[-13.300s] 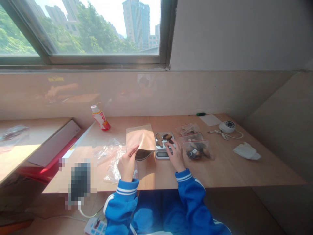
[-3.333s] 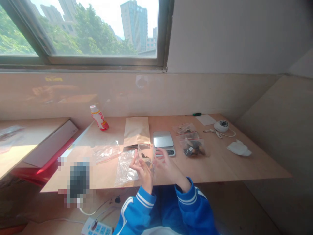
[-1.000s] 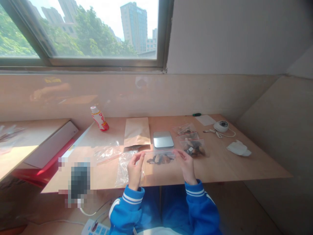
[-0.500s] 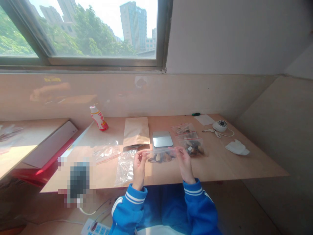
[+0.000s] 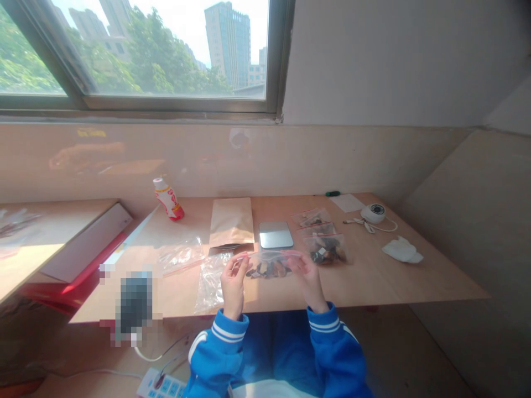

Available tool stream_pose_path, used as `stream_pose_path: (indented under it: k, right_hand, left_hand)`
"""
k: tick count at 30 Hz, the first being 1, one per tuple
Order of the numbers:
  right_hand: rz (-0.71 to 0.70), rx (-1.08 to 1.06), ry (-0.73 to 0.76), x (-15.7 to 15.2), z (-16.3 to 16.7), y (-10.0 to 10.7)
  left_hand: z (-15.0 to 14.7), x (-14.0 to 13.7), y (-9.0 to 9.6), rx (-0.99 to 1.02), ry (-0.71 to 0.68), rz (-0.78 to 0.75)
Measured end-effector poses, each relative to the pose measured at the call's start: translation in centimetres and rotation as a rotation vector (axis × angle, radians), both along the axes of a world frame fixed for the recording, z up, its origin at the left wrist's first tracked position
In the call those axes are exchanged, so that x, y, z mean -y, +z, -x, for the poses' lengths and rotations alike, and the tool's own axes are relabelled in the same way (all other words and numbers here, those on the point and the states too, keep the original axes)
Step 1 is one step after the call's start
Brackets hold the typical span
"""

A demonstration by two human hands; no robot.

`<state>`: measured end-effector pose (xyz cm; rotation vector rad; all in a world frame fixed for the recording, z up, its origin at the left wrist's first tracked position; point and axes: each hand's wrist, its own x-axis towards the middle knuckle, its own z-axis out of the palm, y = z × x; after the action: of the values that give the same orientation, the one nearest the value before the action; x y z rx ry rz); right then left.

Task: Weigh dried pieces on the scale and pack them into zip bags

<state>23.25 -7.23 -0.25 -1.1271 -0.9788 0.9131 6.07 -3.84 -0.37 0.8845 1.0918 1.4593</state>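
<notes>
A clear zip bag with dark and tan pieces in it hangs between my hands above the table's front part. My left hand pinches its upper left corner. At the upper right end, my right hand has its fingers closed on the red-lined seal edge. Just beyond the bag lies a flat silver-topped scale. Two filled zip bags, a nearer one and a farther one, rest to the right. Left of my left hand are an empty clear bag and another clear bag.
A brown paper pouch lies left of the scale, with a red-and-white bottle farther left. At right are a white dome camera with its cable, a crumpled white tissue, a paper sheet and a green-handled tool.
My right hand has shifted left along the bag's top edge, and my left hand slightly left. The bag still hangs between them.
</notes>
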Motion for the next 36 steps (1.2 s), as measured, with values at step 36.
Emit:
stream_pose_path:
  k: [36]
  right_hand:
    - [0.029, 0.03, -0.08, 0.1, 0.9, 0.7]
  left_hand:
    - [0.5, 0.3, 1.2, -0.17, -0.181, -0.152]
